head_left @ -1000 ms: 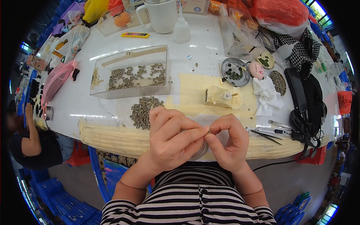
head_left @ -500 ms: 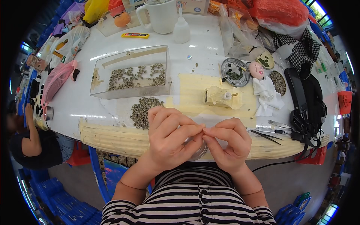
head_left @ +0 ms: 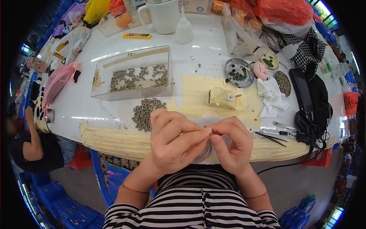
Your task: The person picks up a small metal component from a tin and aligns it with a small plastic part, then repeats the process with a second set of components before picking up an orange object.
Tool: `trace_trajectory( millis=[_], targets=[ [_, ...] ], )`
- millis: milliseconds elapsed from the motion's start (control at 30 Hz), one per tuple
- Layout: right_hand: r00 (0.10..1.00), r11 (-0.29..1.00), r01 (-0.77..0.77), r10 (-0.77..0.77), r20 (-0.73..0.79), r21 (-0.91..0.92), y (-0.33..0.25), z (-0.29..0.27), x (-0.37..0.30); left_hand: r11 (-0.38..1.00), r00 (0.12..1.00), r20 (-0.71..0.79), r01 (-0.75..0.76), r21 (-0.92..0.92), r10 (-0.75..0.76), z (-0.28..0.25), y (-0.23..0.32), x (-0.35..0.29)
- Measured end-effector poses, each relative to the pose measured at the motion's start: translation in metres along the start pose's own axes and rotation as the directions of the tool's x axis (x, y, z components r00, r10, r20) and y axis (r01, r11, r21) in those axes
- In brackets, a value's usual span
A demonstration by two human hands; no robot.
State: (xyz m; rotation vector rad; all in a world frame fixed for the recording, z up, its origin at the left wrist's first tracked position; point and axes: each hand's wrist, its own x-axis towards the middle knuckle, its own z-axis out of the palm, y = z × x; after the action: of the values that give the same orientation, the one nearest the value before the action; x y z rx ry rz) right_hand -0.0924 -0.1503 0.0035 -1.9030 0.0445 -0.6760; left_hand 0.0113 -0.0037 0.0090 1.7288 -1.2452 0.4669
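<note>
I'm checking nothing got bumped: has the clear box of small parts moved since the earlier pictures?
No. Judged against the taped table edge, the clear box shows no visible shift in any direction.

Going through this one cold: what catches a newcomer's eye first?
The left hand and right hand, fingertips close together near the centre, stand out first. Beyond the left hand lies a heap of small grey-brown pieces, with more in a clear box. A red bag glares top right.
</note>
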Motion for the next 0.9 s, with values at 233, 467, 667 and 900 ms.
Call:
trace_trajectory(
  millis=[233,467,667,900],
  targets=[
    [0.999,0.999,0.032,-0.032,-0.037,0.011,0.0028,-0.0005,-0.0004,1.000,1.000,0.023,0.000,0.013,0.000,-0.0011,0.0011,0.0000],
    [0.981,0.983,0.149,-0.160,-0.107,-0.108,-0.0001,0.0020,-0.0024,0.999,0.999,0.015,0.030,0.024,-0.030,0.0003,0.0007,-0.0003],
    [0.988,0.987,0.099,-0.113,-0.102,-0.130,-0.0013,0.0014,-0.0041,0.999,0.999,-0.007,0.041,0.020,-0.041,0.0003,0.0007,-0.0004],
    [0.997,0.994,0.049,-0.055,-0.054,-0.094,0.0009,0.0018,-0.0021,1.000,1.000,0.004,0.005,0.011,-0.005,-0.0002,0.0007,-0.0002]
  ],
)
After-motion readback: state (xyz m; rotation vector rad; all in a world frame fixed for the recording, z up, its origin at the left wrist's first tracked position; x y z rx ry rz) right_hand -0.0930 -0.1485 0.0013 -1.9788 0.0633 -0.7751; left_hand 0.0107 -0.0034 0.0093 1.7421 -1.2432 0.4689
